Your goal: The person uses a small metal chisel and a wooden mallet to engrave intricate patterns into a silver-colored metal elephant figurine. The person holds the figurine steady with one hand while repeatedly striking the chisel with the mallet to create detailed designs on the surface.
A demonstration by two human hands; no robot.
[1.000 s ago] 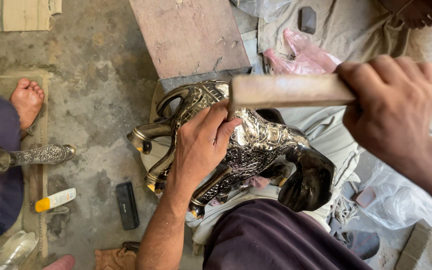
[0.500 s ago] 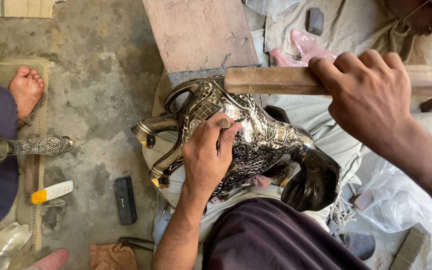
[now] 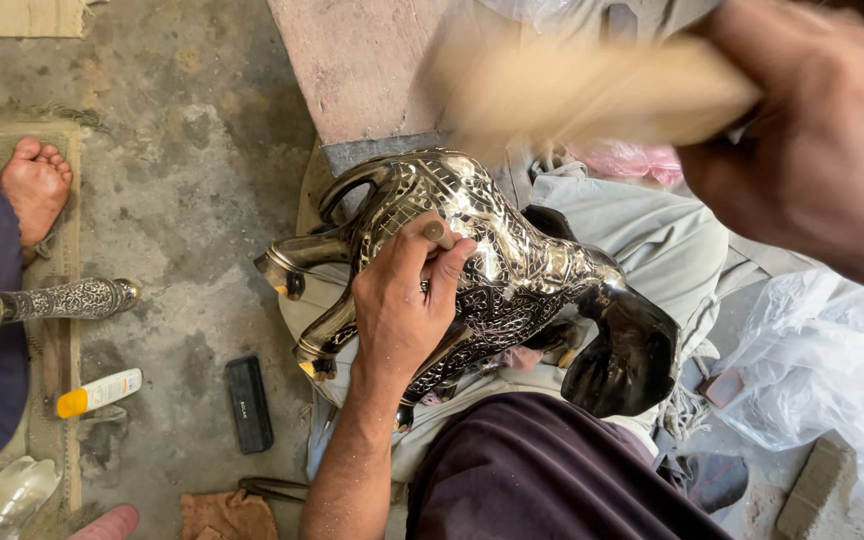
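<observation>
I see my left hand [image 3: 404, 305] pinching a small punch [image 3: 439, 233] against the metal animal figure [image 3: 497, 270] on my lap. Right hand [image 3: 802, 150] clenches a blurred wooden mallet [image 3: 592, 90]. Most of the body looks engraved; the dark head looks plain.

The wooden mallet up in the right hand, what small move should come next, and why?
Probably a short blow down onto the punch: the left hand pins its tip on the metal animal figure, and the right hand has the mallet raised above, blurred.
</observation>
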